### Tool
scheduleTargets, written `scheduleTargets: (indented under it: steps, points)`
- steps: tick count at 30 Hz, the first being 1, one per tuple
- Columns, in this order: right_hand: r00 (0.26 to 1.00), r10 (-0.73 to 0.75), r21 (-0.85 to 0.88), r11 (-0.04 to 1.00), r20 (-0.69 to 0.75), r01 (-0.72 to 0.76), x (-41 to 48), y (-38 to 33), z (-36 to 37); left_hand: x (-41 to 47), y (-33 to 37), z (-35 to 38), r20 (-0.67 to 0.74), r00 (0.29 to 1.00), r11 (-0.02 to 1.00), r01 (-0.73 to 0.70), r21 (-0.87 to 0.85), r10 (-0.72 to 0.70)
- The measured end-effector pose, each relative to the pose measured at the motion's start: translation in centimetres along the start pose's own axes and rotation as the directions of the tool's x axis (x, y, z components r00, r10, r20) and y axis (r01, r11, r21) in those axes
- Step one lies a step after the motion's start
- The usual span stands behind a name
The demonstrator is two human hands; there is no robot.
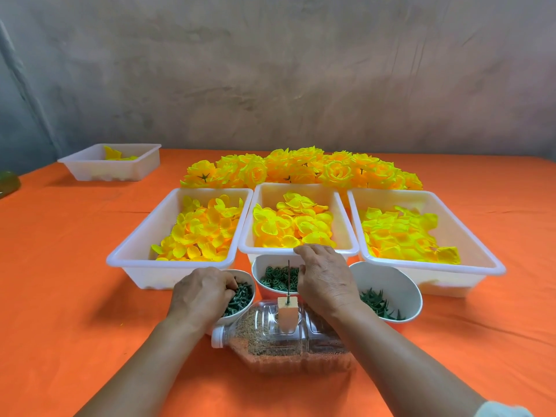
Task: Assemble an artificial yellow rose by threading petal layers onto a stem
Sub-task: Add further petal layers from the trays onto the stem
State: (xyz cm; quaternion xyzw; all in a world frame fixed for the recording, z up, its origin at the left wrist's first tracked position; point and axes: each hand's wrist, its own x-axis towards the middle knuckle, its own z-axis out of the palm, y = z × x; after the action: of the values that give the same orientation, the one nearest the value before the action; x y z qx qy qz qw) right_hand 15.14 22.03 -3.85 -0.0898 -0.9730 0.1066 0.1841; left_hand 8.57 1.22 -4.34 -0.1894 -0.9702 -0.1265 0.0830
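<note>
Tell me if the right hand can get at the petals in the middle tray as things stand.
Probably yes. The right hand has its fingers at the near rim of the middle tray, which is open on top; nothing lies between them and the petals.

1 orange cloth [75, 266]: covers the tabletop from left edge to right edge, near to far; faintly creased.
1 grey wall [301, 70]: mottled, streaked plaster, running the full width behind the table's far edge.
1 white plastic tub [90, 173]: rectangular, far left on the cloth, standing alone; holds a few yellow fabric pieces [115, 154] toward its far right side.
1 heap of finished yellow roses [301, 167]: far centre, spread left to right on the cloth; some show dark green undersides.
1 greenish glossy object [7, 182]: at the left edge, cut off by the frame; kind cannot be told.
</note>
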Motion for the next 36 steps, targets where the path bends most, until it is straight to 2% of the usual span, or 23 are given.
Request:
scheduleTargets:
  steps: [2, 4, 8, 11, 13, 15, 17, 18, 21, 23, 26, 33, 36]
  points:
    - [1.000, -0.001, 0.006, 1.000, 0.000, 0.001, 0.0, 0.0, 0.0, -0.2, 0.0, 0.0, -0.025, 1.000, 1.000, -0.013, 0.007, 0.013]
    - [1.000, -0.002, 0.008, 1.000, -0.005, 0.002, 0.0, 0.0, 0.0, -0.4, 0.1, 0.0, -0.043, 0.999, 0.998, -0.006, -0.059, 0.003]
    - [1.000, -0.001, 0.005, 1.000, -0.007, 0.001, 0.0, 0.1, 0.2, -0.8, 0.2, -0.5, -0.088, 0.994, 0.943, 0.036, -0.329, -0.068]
    - [1.000, -0.003, 0.005, 1.000, -0.013, 0.003, 0.0, 0.2, 0.2, -0.7, 0.3, -1.1, -0.044, 0.987, 0.840, 0.108, -0.532, -0.155]
    - [1.000, -0.003, 0.007, 1.000, -0.019, 0.003, 0.1, 0.2, 0.2, -0.6, 0.4, -1.5, 0.051, 0.978, 0.691, 0.179, -0.700, -0.201]
    - [1.000, -0.003, 0.005, 1.000, -0.022, 0.003, 0.1, 0.2, 0.3, -0.6, 0.6, -2.0, 0.183, 0.958, 0.437, 0.264, -0.860, -0.219]
    - [1.000, -0.001, 0.009, 1.000, -0.022, 0.002, 0.1, 0.2, 0.3, -0.6, 0.8, -2.5, 0.314, 0.929, 0.178, 0.348, -0.920, -0.195]
    - [1.000, -0.001, 0.010, 1.000, -0.022, 0.001, 0.1, 0.2, 0.3, -0.7, 1.0, -2.8, 0.361, 0.917, 0.084, 0.378, -0.922, -0.167]
    - [1.000, -0.002, 0.008, 1.000, -0.022, 0.002, 0.1, 0.2, 0.3, -0.7, 1.6, -3.4, 0.425, 0.903, -0.111, 0.416, -0.903, -0.070]
    - [1.000, -0.002, 0.007, 1.000, -0.022, 0.002, 0.2, 0.2, 0.3, -0.7, 1.9, -3.8, 0.440, 0.897, -0.189, 0.426, -0.885, -0.038]
    - [1.000, -0.001, 0.014, 1.000, -0.023, 0.001, 0.2, 0.2, 0.3, -1.0, 2.5, -4.5, 0.441, 0.898, -0.221, 0.433, -0.874, 0.017]
    - [1.000, -0.001, 0.004, 1.000, -0.030, 0.001, 0.1, 0.1, 0.3, -1.9, 4.8, -6.2, 0.336, 0.941, -0.152, 0.336, -0.929, 0.025]
    - [1.000, -0.007, 0.005, 1.000, -0.029, 0.008, 0.1, 0.1, 0.2, -2.3, 5.9, -7.0, 0.282, 0.957, -0.119, 0.289, -0.950, 0.074]
